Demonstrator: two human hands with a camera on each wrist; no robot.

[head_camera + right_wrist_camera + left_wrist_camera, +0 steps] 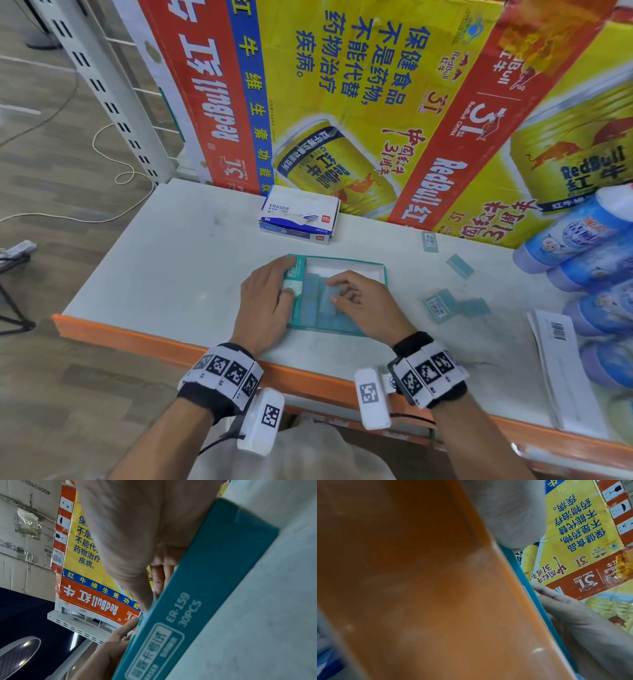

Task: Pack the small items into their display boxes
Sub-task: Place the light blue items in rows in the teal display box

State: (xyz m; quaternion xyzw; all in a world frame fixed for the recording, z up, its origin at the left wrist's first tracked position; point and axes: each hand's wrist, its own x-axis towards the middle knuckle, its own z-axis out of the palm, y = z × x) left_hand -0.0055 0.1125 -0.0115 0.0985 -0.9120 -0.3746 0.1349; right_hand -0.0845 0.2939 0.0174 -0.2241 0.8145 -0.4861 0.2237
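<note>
An open teal display box [346, 262] lies in the middle of the white shelf, with several pale blue erasers [313, 301] lined up inside it. My left hand [287, 277] grips the box's left wall, thumb on top of the flap. My right hand [334, 291] is inside the box, thumb and forefinger pinching one blue eraser among the others. Loose blue erasers [440, 305] lie to the right of the box, and two more [460, 265] sit farther back. The right wrist view shows the box's teal side [197, 588] printed "30PCS".
A white and blue ERASER box [298, 216] stands shut behind the teal one. Red Bull cartons [342, 102] wall off the back. Packs of blue bottles [582, 246] and barcoded papers [555, 359] crowd the right. The orange shelf edge [171, 339] runs under my wrists.
</note>
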